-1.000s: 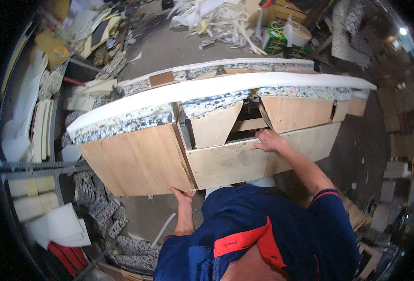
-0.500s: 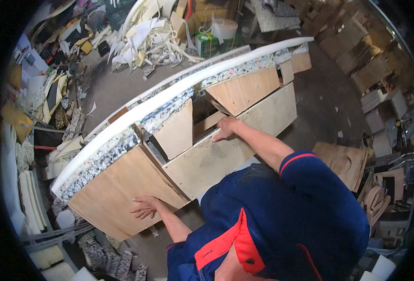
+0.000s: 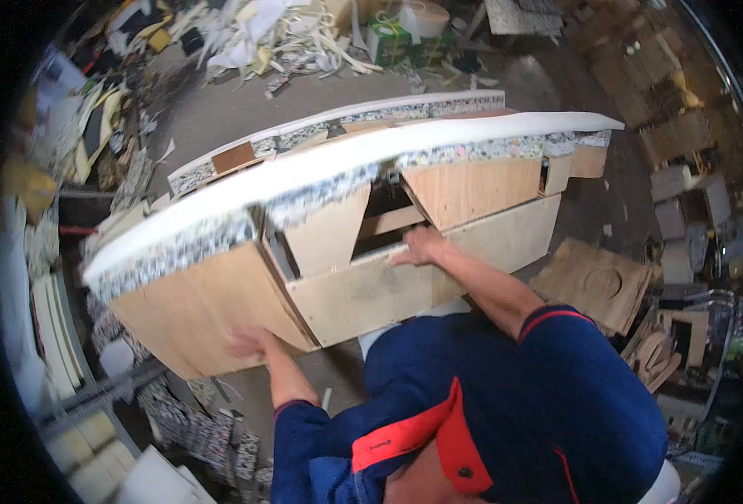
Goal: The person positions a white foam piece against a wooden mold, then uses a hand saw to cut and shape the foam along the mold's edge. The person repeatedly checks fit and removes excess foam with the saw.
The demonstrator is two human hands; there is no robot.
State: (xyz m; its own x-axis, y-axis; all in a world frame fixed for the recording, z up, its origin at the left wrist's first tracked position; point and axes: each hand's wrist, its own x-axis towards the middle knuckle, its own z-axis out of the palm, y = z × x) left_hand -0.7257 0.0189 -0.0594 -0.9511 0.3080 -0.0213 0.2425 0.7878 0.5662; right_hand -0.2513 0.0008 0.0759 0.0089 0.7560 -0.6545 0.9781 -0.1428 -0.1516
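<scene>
Just beyond the navy shirt, the blurred left hand lies over the plywood panel, fingers extended and closed on nothing; whether it touches, I cannot tell. Further out, the right hand grips the top edge of the pale lower board. Their wooden frame spans the middle, topped by speckled foam and white padding, with pale scraps heaped beyond on the floor
</scene>
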